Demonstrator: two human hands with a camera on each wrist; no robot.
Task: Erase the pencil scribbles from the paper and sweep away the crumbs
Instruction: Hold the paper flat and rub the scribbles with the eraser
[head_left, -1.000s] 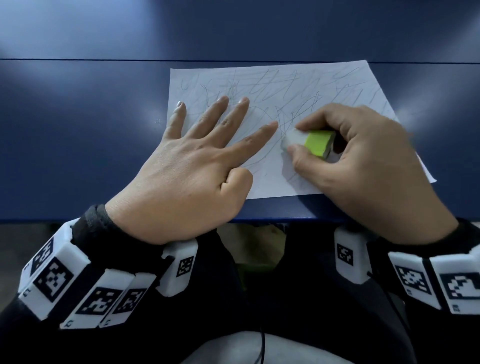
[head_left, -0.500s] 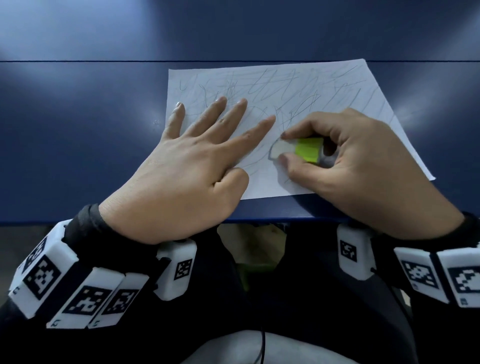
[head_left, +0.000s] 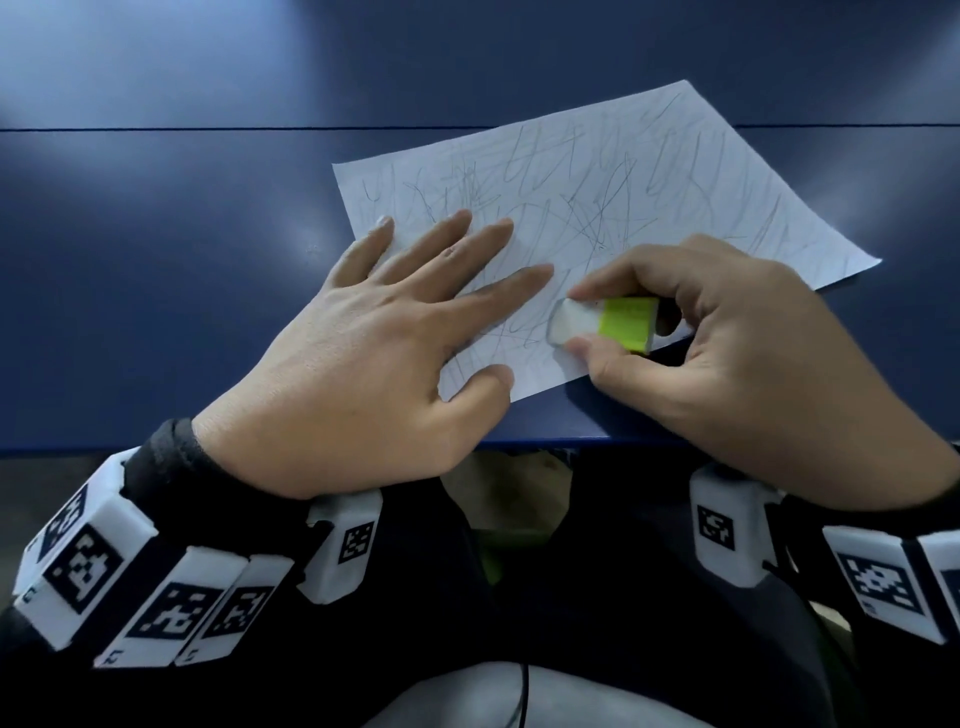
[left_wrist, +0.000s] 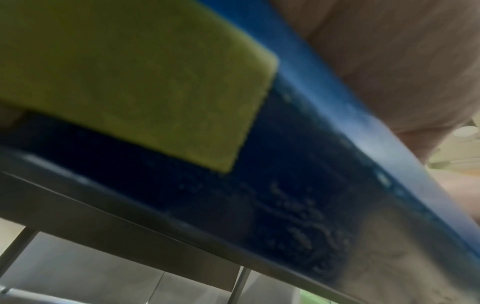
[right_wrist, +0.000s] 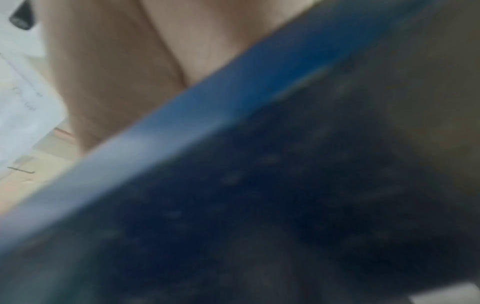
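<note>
No readable brand or lettering anywhere; the black-and-white square codes on the white wrist blocks (head_left: 83, 564) are patterns, not text. Paper (head_left: 649, 171): thin white sheet, slightly rumpled, lying flat on a smooth, glossy dark-blue desk (head_left: 156, 260), turned so its long axis runs from the near edge of the desk up and away to the right, with one corner pointing to the far side. Pencil scribbles (head_left: 587, 208): loose grey crossing strokes over most of the sheet. Left hand (head_left: 363, 364): flat on the near-left part of the paper, fingers straight and spread, thumb out to the side, palm partly over the desk. Right hand (head_left: 727, 353): grip pinching the eraser (head_left: 602, 325) between thumb and forefinger, other fingers curled behind it. Eraser: small rounded white block in a yellow-green sleeve, white end pointing toward the left hand's forefinger and lying against the paper near the sheet's near edge, long axis roughly across the sheet. Crumbs too small to make out. Left wrist view, blurred: a yellow-green rectangular patch (left_wrist: 130, 78) under the desk's blue edge. Right wrist view, blurred: blue desk edge and skin only.
</note>
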